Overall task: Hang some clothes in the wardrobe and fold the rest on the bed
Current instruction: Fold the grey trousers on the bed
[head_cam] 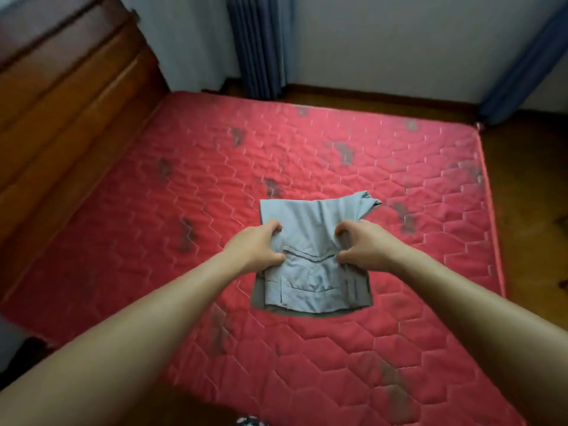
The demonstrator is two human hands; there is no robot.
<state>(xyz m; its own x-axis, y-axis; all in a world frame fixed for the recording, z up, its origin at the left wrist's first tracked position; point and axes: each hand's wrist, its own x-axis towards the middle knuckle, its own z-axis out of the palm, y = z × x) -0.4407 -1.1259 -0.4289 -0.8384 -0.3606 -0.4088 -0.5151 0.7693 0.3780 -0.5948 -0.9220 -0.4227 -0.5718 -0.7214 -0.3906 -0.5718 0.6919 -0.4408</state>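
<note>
On red quilted mattress (399, 186), left hand (256, 245) and right hand (367, 245) grip the grey folded trousers (310, 281); the folding step seems nearly done, and next they need one more fold.

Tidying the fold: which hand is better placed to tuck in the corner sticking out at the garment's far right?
Probably right. The right hand grips the garment on the side of the stray corner; the left hand grips the opposite edge and would have to cross over.

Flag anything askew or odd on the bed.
The folded grey garment has a loose corner poking out at its far right, spoiling the square fold. The red mattress carries dark smudges scattered across its quilting.
</note>
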